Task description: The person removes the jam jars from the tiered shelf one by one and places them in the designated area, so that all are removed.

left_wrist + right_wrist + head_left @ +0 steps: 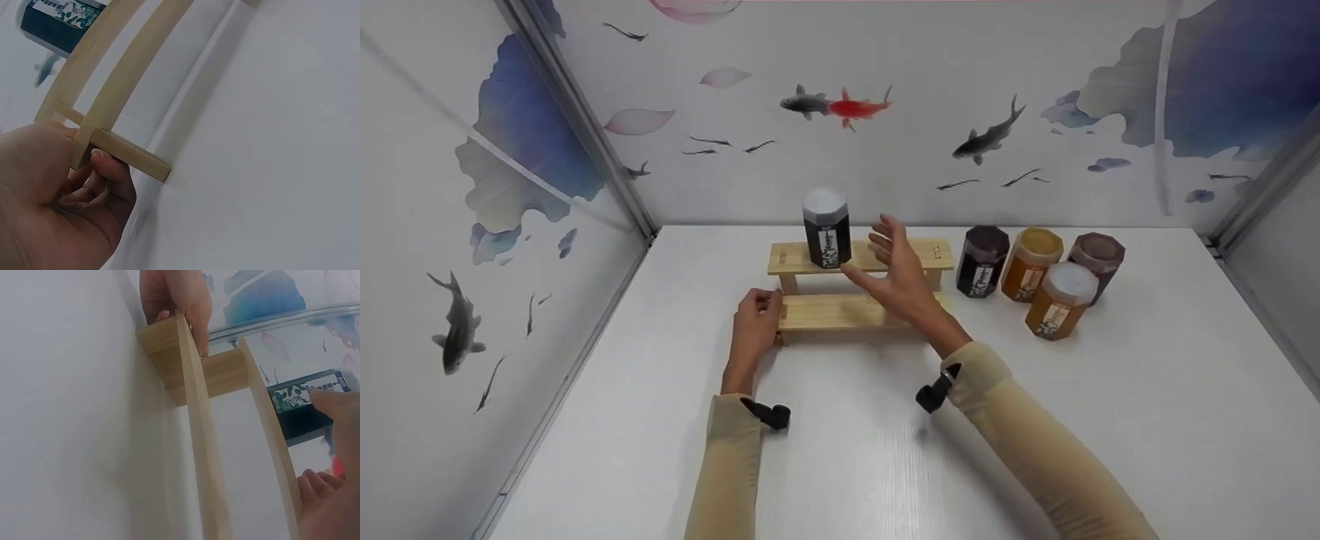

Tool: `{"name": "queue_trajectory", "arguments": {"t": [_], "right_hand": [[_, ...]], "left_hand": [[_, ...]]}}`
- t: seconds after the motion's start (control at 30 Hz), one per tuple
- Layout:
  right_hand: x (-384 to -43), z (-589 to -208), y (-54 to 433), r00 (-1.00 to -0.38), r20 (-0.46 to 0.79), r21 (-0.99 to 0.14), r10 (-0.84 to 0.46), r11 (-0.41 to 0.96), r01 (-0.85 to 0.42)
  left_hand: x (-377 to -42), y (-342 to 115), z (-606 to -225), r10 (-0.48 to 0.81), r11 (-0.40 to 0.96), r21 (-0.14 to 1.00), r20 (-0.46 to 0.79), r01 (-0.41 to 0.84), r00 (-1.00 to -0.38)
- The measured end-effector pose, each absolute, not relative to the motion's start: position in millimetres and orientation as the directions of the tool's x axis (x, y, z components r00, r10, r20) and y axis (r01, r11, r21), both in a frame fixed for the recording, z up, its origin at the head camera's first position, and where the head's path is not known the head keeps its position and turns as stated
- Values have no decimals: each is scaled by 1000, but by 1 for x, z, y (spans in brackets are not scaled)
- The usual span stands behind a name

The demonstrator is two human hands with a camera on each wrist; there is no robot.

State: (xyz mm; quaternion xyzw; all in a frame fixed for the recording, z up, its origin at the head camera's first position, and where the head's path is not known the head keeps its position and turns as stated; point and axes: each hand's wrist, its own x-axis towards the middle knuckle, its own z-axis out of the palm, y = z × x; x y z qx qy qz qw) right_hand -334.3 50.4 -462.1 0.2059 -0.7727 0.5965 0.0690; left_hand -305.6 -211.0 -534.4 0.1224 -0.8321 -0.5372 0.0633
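Note:
A two-step wooden rack stands on the white table. On its upper step, left of the middle, a dark hexagonal jar with a whitish lid and a printed label stands upright. My left hand grips the left end of the lower step, its fingers curled beneath the board beside the leg in the left wrist view. To the right of the dark jar, my right hand is over the rack with fingers spread and nothing held. Its thumb points at the jar's lower part and overlaps the label in the right wrist view.
Right of the rack, a dark jar, an amber jar, a brownish-lidded jar and a white-lidded amber jar stand close together. A wall painted with fish rises behind the table, and another wall borders the left.

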Motion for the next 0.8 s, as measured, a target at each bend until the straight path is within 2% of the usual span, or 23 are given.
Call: {"name": "queue_trajectory", "arguments": {"t": [0.27,0.6,0.8], "right_hand": [[-340,-458,16,-922,326,-922,-210,144,-359],[-346,-458,0,-921,370,-884,-119,258,-389],[-342,-459,4,-911,395,-863,-119,291,-412]], "left_hand": [[-305,-210,-534,-268,412,898,-41,-153,-962],[-306,-208,-534,-274,416,895,-44,-160,-961],[-307,-212,-533,-281,417,897,-25,-146,-959]]}}
